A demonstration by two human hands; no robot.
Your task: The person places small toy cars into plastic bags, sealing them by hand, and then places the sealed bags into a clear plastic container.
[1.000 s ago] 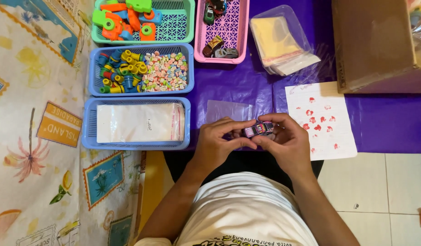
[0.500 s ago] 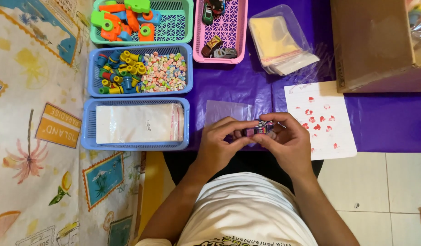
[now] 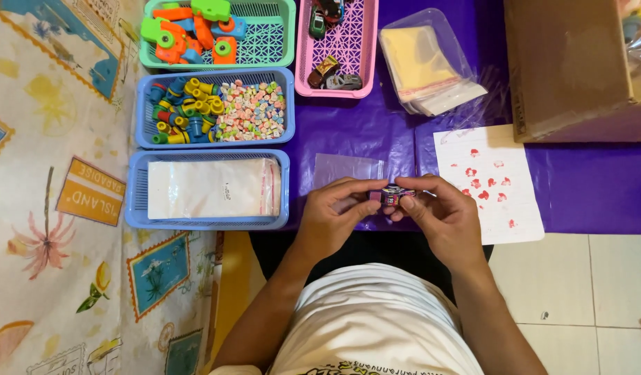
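Observation:
A small purple toy car is pinched between both hands above the near edge of the purple table cover. My left hand grips its left end with thumb and fingers. My right hand grips its right end. A small clear plastic bag lies flat on the cover just beyond my left hand. A white sheet with red sticker marks lies right of my right hand.
A blue basket holds clear bags. Another blue basket holds small colourful pieces. A green basket holds orange and green toys, a pink basket holds toy cars. A stack of bags and a cardboard box are far right.
Both hands have shifted slightly toward the table with the toy car, turning it a little between the fingers. Nothing else has moved.

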